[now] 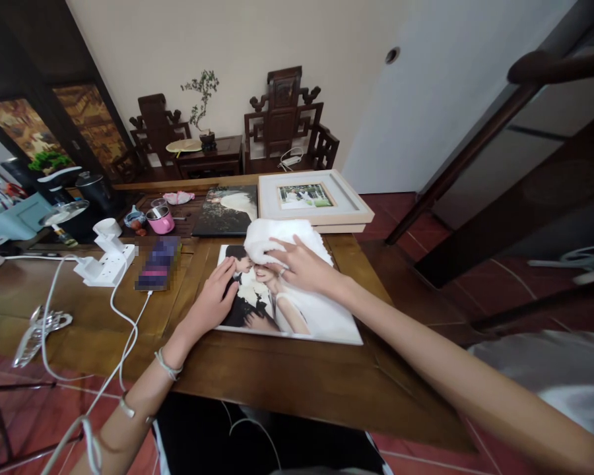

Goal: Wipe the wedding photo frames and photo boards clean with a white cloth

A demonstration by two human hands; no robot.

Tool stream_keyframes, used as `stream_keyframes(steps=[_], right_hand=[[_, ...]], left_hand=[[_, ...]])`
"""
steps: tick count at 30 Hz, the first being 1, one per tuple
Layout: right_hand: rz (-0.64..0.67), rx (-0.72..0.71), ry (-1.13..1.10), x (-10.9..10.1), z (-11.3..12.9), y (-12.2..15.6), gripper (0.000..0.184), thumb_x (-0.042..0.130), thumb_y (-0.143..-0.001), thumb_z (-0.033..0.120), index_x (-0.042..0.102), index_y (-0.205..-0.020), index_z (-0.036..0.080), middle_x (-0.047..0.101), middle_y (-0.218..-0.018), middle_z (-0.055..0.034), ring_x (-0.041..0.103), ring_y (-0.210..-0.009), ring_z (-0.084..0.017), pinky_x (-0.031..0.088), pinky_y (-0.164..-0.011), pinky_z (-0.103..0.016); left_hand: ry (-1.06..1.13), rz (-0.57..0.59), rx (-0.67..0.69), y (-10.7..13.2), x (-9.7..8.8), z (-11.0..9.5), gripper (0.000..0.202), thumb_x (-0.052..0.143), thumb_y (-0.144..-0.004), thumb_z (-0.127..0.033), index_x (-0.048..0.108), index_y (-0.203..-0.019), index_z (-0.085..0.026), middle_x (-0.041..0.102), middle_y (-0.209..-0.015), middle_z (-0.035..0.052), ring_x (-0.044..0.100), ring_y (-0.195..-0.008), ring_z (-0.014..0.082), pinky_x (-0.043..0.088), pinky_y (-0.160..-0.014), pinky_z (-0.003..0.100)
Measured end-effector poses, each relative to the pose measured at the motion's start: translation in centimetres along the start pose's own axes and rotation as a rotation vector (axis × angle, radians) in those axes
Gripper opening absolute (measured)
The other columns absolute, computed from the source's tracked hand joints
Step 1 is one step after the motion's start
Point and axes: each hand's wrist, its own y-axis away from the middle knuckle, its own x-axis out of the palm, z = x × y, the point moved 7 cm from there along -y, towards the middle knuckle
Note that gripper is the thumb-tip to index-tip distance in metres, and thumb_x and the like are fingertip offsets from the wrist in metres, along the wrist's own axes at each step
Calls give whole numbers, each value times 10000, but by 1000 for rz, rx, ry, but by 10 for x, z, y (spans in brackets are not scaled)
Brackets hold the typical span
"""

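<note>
A large glossy photo print (301,316) lies flat on the wooden table (287,376) in front of me. My left hand (212,302) rests flat on its left edge, fingers stretched out. My right hand (297,264) presses a white cloth (272,241) onto the upper part of the print, fingers spread over the cloth. A ring shows on one right finger, and bracelets circle my left wrist.
Behind the print lie a dark photo panel (228,211) and a white framed picture (311,201). To the left are a pink pot (161,220), a white power strip (103,264) with trailing cables, and a blurred phone (157,264). Carved chairs (284,119) stand at the wall.
</note>
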Motion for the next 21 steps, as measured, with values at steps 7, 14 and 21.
stream_keyframes(steps=[7, 14, 21], right_hand=[[15, -89, -70, 1, 44, 42, 308, 443, -833, 97, 643, -1064, 135, 565, -1302, -179, 272, -1380, -326, 166, -1070, -664], [96, -187, -186, -5, 96, 97, 285, 463, -824, 108, 662, -1009, 195, 469, -1418, -107, 254, -1390, -297, 132, -1094, -654], [89, -195, -189, -6, 87, 90, 307, 460, -821, 96, 644, -1045, 194, 544, -1349, -110, 282, -1383, -259, 161, -1112, -608]], left_hand=[[-7, 1, -11, 0, 0, 1, 480, 355, -947, -295, 395, -1398, -136, 355, -1498, 124, 275, -1409, 214, 230, -1161, 444], [21, 4, -18, 0, -1, 0, 479, 344, -947, -301, 399, -1399, -155, 357, -1498, 115, 275, -1409, 221, 228, -1161, 456], [11, 16, -20, 0, 0, 0, 489, 333, -946, -285, 383, -1407, -131, 334, -1509, 124, 256, -1417, 210, 211, -1168, 437]])
